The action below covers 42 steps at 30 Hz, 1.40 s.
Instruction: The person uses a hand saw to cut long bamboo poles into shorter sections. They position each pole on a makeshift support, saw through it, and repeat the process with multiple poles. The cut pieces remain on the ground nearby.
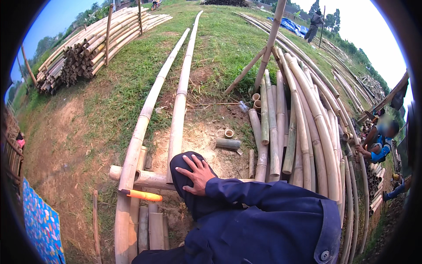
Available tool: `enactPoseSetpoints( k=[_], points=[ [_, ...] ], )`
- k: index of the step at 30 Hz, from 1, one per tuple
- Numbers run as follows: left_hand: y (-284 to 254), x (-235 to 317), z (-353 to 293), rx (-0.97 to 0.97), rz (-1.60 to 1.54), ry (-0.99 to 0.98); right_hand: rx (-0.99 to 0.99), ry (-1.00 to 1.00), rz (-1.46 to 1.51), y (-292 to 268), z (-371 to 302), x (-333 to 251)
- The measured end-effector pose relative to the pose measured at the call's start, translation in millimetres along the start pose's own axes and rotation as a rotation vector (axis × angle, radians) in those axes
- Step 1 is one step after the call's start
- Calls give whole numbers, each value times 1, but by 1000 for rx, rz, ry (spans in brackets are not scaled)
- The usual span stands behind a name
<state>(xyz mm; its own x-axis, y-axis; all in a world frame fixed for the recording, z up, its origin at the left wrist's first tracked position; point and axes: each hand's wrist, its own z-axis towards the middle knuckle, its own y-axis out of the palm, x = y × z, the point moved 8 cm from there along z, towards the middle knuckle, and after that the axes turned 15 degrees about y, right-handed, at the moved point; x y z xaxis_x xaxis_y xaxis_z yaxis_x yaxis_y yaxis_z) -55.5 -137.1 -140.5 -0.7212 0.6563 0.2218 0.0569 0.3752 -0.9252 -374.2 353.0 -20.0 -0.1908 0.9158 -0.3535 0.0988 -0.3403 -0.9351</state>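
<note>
My right hand [198, 176] lies palm down on my bent knee [180, 165], its fingers spread and holding nothing. A dark blue sleeve [263, 193] covers that arm. My left hand is out of sight. Left of the knee, a tool with an orange handle [145, 196] rests against a long bamboo pole [140, 130]; its dark end meets the pole, and I cannot make out its kind. A second long pole [178, 110] runs beside it, away from me. Both reach a thick crosswise bamboo piece [151, 179] near my knee.
Cut bamboo [272, 123] leans in a bundle on the right, by a propped post [269, 44]. A short cut piece [227, 143] lies on sawdust. A large bamboo stack [88, 53] stands far left. A person in blue [380, 147] grips a pole at right; another person [314, 26] stands farther off.
</note>
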Motion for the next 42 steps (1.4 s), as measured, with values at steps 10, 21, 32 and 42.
enactPoseSetpoints(
  k=[10,21,32,42],
  points=[
    [9,-18,30,-55,109,20,-7,15,-28,5,3,-1],
    [2,-63,74,-20,167,72,25,14,11,4,4,0],
    [-106,28,136,1016,-441,320,32,-47,-44,3,28,-12],
    [-213,96,204,972,-1893,-36,-238,-61,176,46,108,-67]
  ],
)
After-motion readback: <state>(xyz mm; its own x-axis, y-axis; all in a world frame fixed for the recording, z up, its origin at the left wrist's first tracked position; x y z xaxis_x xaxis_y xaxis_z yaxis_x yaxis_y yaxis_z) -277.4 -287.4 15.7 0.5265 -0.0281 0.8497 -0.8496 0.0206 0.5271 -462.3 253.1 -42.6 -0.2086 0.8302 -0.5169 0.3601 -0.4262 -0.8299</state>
